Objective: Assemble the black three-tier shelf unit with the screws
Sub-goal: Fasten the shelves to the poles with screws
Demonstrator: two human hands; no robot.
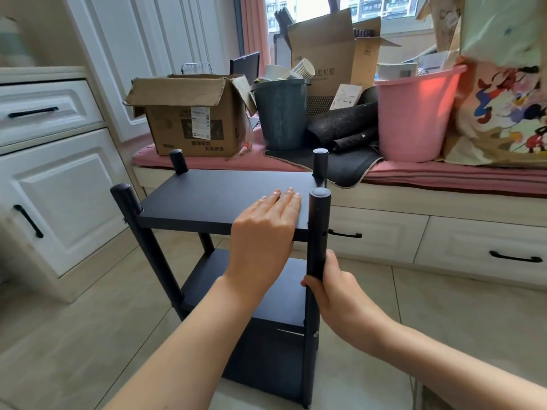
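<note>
Tile floor [444, 335] carries the shelf unit [225, 196], upright, just in front of the window seat [444, 176] with its boxes and buckets. Your left hand [263, 229] lies flat, fingers straight and together, on the top shelf at its near right corner. Your right hand [331, 285] grips the near right post [318, 232] below that shelf.

Black three-tier shelf unit [225, 196] stands upright on tiles — four round posts.
</note>
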